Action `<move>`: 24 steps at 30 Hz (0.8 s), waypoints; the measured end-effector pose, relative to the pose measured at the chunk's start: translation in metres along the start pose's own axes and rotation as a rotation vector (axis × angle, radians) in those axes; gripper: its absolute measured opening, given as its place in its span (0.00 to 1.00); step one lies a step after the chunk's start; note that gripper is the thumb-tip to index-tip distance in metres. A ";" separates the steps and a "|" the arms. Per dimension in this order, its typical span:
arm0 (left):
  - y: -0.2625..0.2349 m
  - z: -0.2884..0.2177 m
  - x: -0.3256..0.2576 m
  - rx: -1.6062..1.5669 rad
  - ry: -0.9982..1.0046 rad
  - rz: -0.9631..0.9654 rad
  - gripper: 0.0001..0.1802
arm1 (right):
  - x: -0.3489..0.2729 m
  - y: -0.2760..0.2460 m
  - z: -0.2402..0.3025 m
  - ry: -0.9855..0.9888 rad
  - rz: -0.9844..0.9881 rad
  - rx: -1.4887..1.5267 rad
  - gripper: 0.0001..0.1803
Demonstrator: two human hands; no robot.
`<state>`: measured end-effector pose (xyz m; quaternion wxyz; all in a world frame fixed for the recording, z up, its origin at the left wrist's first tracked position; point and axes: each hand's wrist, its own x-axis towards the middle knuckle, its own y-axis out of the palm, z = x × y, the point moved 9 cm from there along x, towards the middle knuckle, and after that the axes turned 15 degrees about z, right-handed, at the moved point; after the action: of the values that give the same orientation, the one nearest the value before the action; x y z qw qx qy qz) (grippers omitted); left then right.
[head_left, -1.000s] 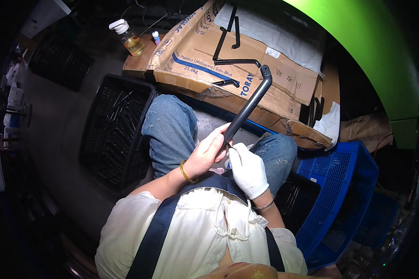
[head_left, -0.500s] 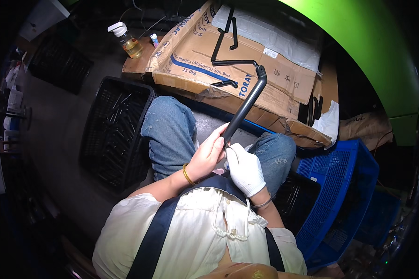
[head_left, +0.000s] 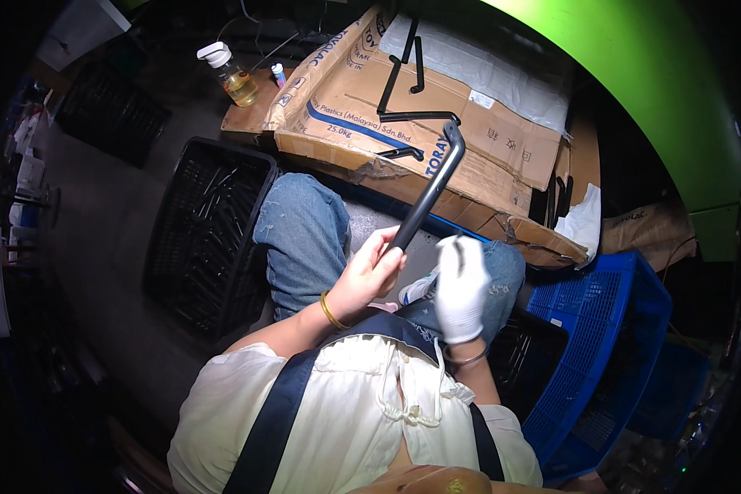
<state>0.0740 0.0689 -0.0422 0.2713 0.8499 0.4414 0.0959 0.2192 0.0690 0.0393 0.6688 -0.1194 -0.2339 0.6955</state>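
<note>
My bare left hand (head_left: pixel 369 276) is closed round the lower end of a black tubular handle with a bent top (head_left: pixel 425 202), which slants up and away to the right. Its far end overlaps the front of the cardboard box (head_left: pixel 490 177). To the right, over my knee, my white-gloved right hand (head_left: pixel 461 290) is raised apart from the handle. Its fingers look drawn together, with a dark sliver between them that I cannot make out. Several more black bent handles (head_left: pixel 417 116) lie on the cardboard ahead.
A black crate (head_left: pixel 269 177) full of black handles stands at my left. Blue plastic crates (head_left: pixel 580 300) are at my right. Beyond my left knee, a bottle of yellow liquid (head_left: pixel 240 87) and a small tube (head_left: pixel 278 74) stand on a board. A green machine panel (head_left: pixel 634 90) curves over the right.
My right hand has left the handle's lower end and moved right. The handle's top has dropped slightly in my left hand, which keeps its hold.
</note>
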 end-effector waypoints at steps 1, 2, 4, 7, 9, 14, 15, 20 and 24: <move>-0.001 0.008 -0.002 -0.043 -0.095 0.033 0.21 | 0.006 -0.014 -0.011 -0.011 -0.078 0.075 0.07; 0.003 0.012 -0.004 -0.199 -0.181 0.150 0.19 | 0.016 -0.024 -0.032 0.114 -0.112 0.213 0.11; 0.015 0.019 -0.018 -0.430 -0.326 0.351 0.20 | 0.025 -0.042 -0.048 0.233 -0.079 0.558 0.14; 0.009 0.031 -0.036 -0.504 -0.396 0.547 0.22 | 0.036 -0.042 -0.041 0.256 0.194 0.599 0.17; 0.009 0.034 -0.050 -0.741 -0.408 0.683 0.22 | 0.036 -0.016 -0.046 0.251 0.310 0.893 0.13; -0.022 0.010 -0.009 0.249 -0.277 0.229 0.15 | 0.028 0.024 -0.059 0.216 0.283 0.470 0.08; -0.014 -0.015 0.000 0.493 -0.117 0.172 0.15 | 0.026 0.039 -0.045 0.035 0.296 0.191 0.09; -0.039 -0.019 0.005 0.257 -0.131 -0.023 0.14 | 0.005 0.065 -0.059 0.295 0.305 0.325 0.11; -0.043 -0.008 0.004 -0.310 -0.261 0.102 0.16 | 0.008 0.054 -0.033 0.100 0.326 0.184 0.12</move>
<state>0.0428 0.0947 -0.0596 0.4484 0.8245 0.3389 0.0654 0.1869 0.0829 -0.0145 0.5660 -0.1286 -0.1134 0.8064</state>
